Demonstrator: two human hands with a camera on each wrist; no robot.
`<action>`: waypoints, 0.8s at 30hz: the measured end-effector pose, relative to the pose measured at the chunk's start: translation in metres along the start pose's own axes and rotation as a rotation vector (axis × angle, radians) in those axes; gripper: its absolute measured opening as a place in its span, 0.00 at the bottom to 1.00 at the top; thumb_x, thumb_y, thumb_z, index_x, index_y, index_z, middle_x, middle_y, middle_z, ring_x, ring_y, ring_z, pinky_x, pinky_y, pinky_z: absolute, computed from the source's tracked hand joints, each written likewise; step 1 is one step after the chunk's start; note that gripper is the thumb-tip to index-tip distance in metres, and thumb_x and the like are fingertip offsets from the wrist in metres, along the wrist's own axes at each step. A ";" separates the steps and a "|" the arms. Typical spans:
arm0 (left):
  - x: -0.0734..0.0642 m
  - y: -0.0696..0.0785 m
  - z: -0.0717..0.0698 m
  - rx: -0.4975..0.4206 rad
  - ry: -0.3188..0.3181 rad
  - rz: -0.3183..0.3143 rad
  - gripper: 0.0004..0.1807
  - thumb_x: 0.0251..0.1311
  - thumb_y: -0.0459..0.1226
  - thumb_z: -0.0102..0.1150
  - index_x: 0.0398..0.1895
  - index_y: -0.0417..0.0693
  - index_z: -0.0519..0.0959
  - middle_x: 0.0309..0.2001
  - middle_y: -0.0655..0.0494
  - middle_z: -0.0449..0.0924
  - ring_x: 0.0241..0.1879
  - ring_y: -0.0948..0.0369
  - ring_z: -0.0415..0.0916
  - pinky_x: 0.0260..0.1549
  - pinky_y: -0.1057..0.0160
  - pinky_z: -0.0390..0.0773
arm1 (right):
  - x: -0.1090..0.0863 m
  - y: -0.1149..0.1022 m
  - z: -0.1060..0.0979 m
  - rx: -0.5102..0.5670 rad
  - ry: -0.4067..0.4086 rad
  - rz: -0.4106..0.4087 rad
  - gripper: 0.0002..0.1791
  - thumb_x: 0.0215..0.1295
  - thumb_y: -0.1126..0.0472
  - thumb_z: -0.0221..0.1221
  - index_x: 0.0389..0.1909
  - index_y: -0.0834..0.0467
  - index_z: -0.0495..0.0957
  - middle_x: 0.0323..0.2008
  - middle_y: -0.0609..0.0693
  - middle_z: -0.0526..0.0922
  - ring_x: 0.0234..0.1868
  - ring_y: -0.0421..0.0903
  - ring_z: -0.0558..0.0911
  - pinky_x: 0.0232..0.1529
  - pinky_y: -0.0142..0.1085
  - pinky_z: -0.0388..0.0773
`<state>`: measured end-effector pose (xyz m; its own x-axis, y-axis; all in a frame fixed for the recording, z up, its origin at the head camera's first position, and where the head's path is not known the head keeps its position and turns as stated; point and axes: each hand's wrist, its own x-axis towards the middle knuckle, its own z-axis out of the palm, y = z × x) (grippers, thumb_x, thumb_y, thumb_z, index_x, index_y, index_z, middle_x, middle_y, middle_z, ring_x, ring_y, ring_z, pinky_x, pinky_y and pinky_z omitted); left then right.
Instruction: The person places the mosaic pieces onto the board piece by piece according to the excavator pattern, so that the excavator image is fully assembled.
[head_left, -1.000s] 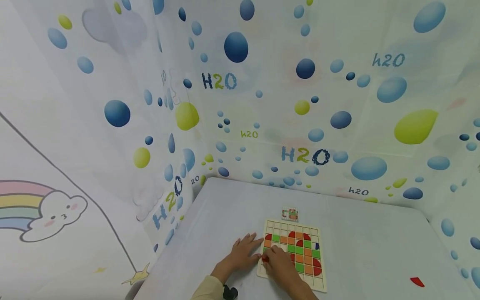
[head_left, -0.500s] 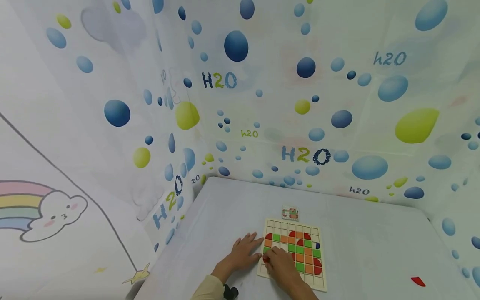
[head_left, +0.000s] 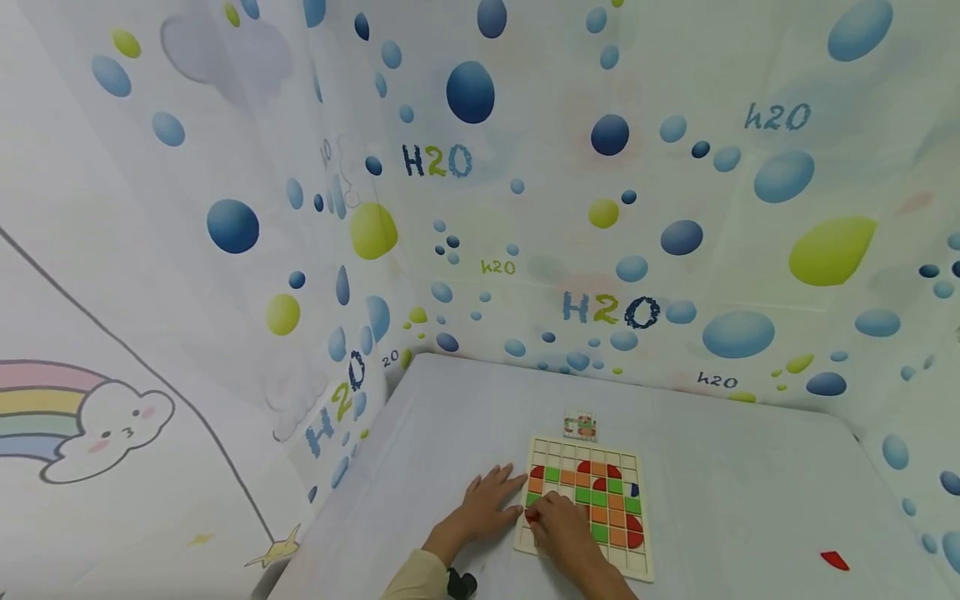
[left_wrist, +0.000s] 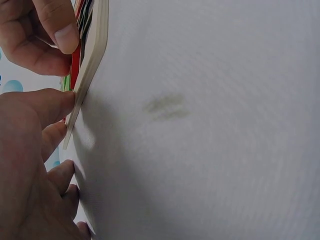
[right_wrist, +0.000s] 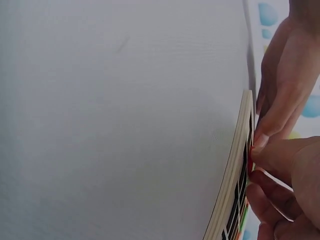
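A square wooden grid board (head_left: 559, 451) lies on the table, partly filled with red, green and orange tiles. My left hand (head_left: 483, 507) rests with fingers spread along the board's left side, thumb and index fingertip right at its edge. Over the lower left of the grid, my right hand (head_left: 562, 529) pinches a red tile (head_left: 532, 515) between thumb and fingers, low in the left column. In the right wrist view the red tile (right_wrist: 250, 162) shows at the fingertips, against the board's face. The right hand covers several cells around it.
A small pattern card (head_left: 581, 426) lies behind the board. Far to the right, a loose red tile (head_left: 835, 560) sits on the white tabletop (head_left: 735, 492). A dark blue and white tile (head_left: 633, 490) is in the right column. Something black (head_left: 461, 583) is at the left wrist.
Both hands stay almost where they were. The right fingers still hold the red tile at the same left-column spot, with only a tiny shift.
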<state>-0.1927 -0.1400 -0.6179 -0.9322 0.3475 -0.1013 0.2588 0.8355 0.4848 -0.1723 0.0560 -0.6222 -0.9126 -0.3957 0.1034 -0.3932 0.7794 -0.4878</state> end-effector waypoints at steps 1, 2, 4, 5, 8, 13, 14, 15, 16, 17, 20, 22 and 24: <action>0.000 0.000 0.000 0.001 -0.001 -0.001 0.31 0.75 0.49 0.60 0.79 0.61 0.70 0.81 0.47 0.63 0.81 0.43 0.57 0.76 0.32 0.56 | 0.000 0.000 0.001 0.000 -0.006 0.005 0.05 0.67 0.58 0.71 0.41 0.48 0.87 0.40 0.41 0.83 0.42 0.45 0.80 0.42 0.44 0.71; -0.001 0.001 0.000 0.000 -0.002 -0.002 0.31 0.75 0.50 0.60 0.79 0.61 0.70 0.81 0.47 0.63 0.81 0.43 0.57 0.76 0.32 0.56 | 0.000 0.000 0.001 -0.001 -0.008 0.008 0.05 0.67 0.58 0.71 0.41 0.48 0.87 0.40 0.41 0.83 0.42 0.45 0.80 0.42 0.44 0.71; -0.001 0.000 0.000 0.001 -0.003 -0.001 0.31 0.75 0.50 0.59 0.79 0.61 0.70 0.81 0.47 0.63 0.81 0.43 0.57 0.76 0.32 0.56 | 0.000 0.000 0.002 0.006 -0.001 0.012 0.04 0.67 0.58 0.71 0.40 0.48 0.87 0.40 0.41 0.83 0.42 0.45 0.80 0.41 0.44 0.71; 0.000 0.000 0.000 -0.001 -0.003 0.000 0.31 0.75 0.50 0.59 0.79 0.61 0.70 0.81 0.47 0.63 0.81 0.43 0.57 0.76 0.32 0.56 | 0.000 0.000 0.002 0.010 0.007 0.009 0.04 0.67 0.59 0.71 0.39 0.48 0.87 0.39 0.41 0.82 0.42 0.45 0.80 0.40 0.43 0.70; 0.001 -0.002 0.002 0.001 -0.002 0.005 0.31 0.75 0.50 0.59 0.79 0.61 0.69 0.81 0.47 0.63 0.81 0.43 0.57 0.76 0.32 0.56 | 0.000 0.000 0.002 0.016 0.033 -0.001 0.03 0.67 0.59 0.71 0.37 0.48 0.86 0.39 0.40 0.81 0.41 0.44 0.80 0.39 0.42 0.68; 0.002 -0.004 0.003 0.009 0.005 0.009 0.31 0.75 0.50 0.59 0.79 0.62 0.69 0.81 0.47 0.63 0.81 0.42 0.58 0.75 0.32 0.57 | -0.001 -0.001 0.002 0.019 0.051 -0.012 0.04 0.66 0.60 0.71 0.35 0.49 0.85 0.39 0.42 0.81 0.41 0.45 0.79 0.38 0.42 0.68; 0.003 -0.004 0.003 0.008 0.005 0.010 0.31 0.75 0.50 0.59 0.79 0.61 0.69 0.81 0.47 0.63 0.81 0.42 0.58 0.75 0.32 0.57 | 0.000 -0.001 0.002 0.019 0.051 -0.008 0.04 0.66 0.60 0.71 0.35 0.49 0.85 0.39 0.42 0.81 0.41 0.45 0.79 0.39 0.42 0.68; 0.003 -0.003 0.002 0.002 0.006 0.012 0.31 0.75 0.50 0.59 0.79 0.61 0.70 0.81 0.46 0.63 0.80 0.42 0.58 0.75 0.31 0.57 | 0.000 -0.001 0.003 0.017 0.054 -0.007 0.04 0.65 0.60 0.71 0.35 0.50 0.85 0.39 0.42 0.81 0.41 0.45 0.79 0.39 0.43 0.68; 0.003 -0.003 0.002 -0.006 0.003 0.014 0.31 0.76 0.50 0.59 0.79 0.60 0.69 0.81 0.46 0.63 0.80 0.41 0.57 0.75 0.31 0.56 | 0.000 -0.001 0.002 0.015 0.058 -0.005 0.04 0.64 0.60 0.71 0.34 0.50 0.85 0.39 0.42 0.81 0.41 0.45 0.79 0.39 0.43 0.69; 0.003 -0.003 0.002 -0.012 0.004 0.018 0.31 0.75 0.49 0.59 0.79 0.59 0.70 0.80 0.45 0.63 0.80 0.41 0.57 0.75 0.30 0.56 | 0.000 -0.002 0.002 0.013 0.063 -0.004 0.04 0.63 0.61 0.71 0.34 0.50 0.85 0.38 0.42 0.80 0.41 0.45 0.79 0.39 0.43 0.69; 0.003 -0.003 0.002 -0.024 0.004 0.027 0.31 0.76 0.49 0.59 0.79 0.58 0.70 0.80 0.44 0.63 0.80 0.39 0.57 0.74 0.29 0.56 | 0.000 -0.003 0.002 0.002 0.076 0.006 0.04 0.61 0.62 0.71 0.33 0.50 0.85 0.38 0.41 0.80 0.42 0.45 0.80 0.40 0.44 0.70; 0.003 -0.002 0.002 -0.020 0.007 0.028 0.31 0.76 0.49 0.59 0.79 0.58 0.70 0.80 0.44 0.63 0.80 0.39 0.57 0.74 0.29 0.56 | -0.001 -0.005 -0.001 -0.008 0.082 0.010 0.04 0.61 0.61 0.71 0.32 0.50 0.86 0.38 0.42 0.80 0.42 0.45 0.80 0.41 0.46 0.73; 0.004 -0.003 0.003 -0.002 0.007 0.020 0.31 0.75 0.49 0.59 0.79 0.59 0.70 0.80 0.45 0.63 0.80 0.40 0.58 0.75 0.30 0.56 | -0.002 -0.005 -0.005 0.001 0.087 0.017 0.03 0.62 0.60 0.72 0.33 0.50 0.86 0.38 0.43 0.80 0.42 0.45 0.80 0.44 0.48 0.77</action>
<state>-0.1961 -0.1398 -0.6221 -0.9285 0.3614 -0.0851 0.2772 0.8273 0.4887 -0.1691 0.0559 -0.6156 -0.9254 -0.3387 0.1700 -0.3776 0.7853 -0.4907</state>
